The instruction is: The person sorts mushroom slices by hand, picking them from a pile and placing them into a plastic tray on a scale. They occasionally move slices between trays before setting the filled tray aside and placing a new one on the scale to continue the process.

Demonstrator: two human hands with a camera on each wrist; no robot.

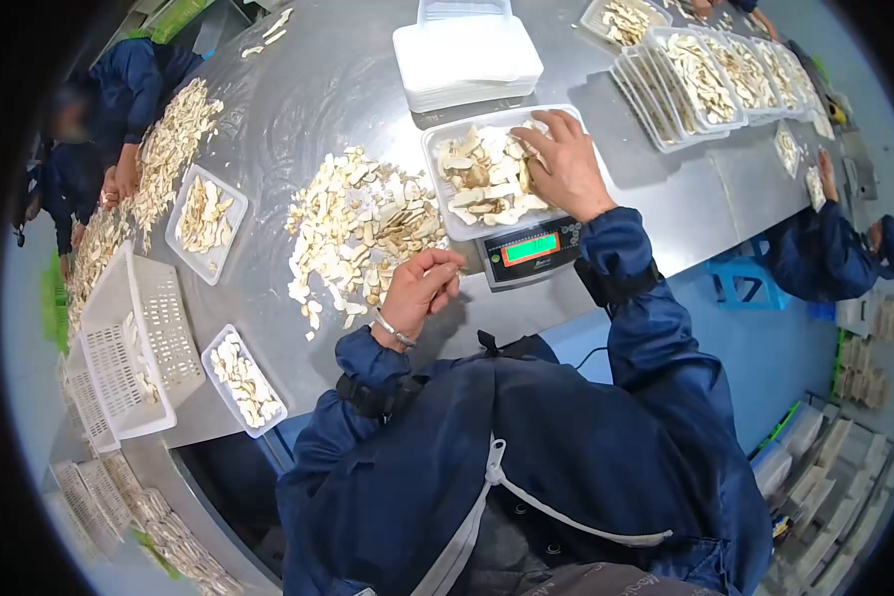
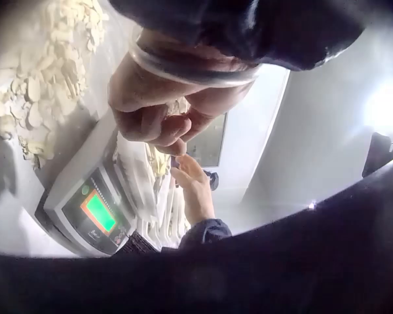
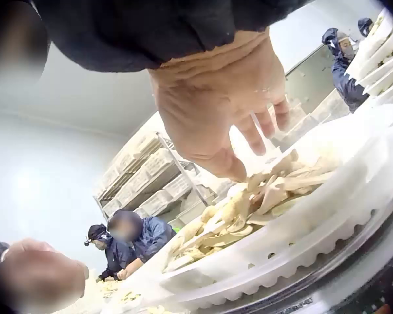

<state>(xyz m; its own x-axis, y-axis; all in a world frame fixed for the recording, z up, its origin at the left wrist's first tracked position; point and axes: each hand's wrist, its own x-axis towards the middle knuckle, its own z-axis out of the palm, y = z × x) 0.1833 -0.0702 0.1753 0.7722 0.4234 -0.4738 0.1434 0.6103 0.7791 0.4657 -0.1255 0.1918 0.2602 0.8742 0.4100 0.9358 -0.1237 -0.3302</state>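
A white plastic tray [image 1: 445, 221] heaped with dried mushroom slices [image 1: 487, 179] sits on a digital scale [image 1: 526, 260] with a lit green display. My right hand [image 1: 566, 167] lies over the tray's right side, fingers spread and reaching down to the slices; in the right wrist view its thumb [image 3: 226, 163] meets the heap. Left of the scale, my left hand [image 1: 419, 296] is held with curled fingers, near a loose pile of mushroom slices [image 1: 358, 238]. In the left wrist view a pale slice [image 2: 178, 106] shows between its fingers and palm, mostly hidden.
Stacked empty trays [image 1: 467, 65] stand behind the scale. Filled trays [image 1: 700, 79] lean in a row at the back right. Two small filled trays [image 1: 207, 226] [image 1: 243, 382] and a white basket [image 1: 139, 338] are on the left. Other people [image 1: 119, 89] work around the steel table [image 1: 308, 60].
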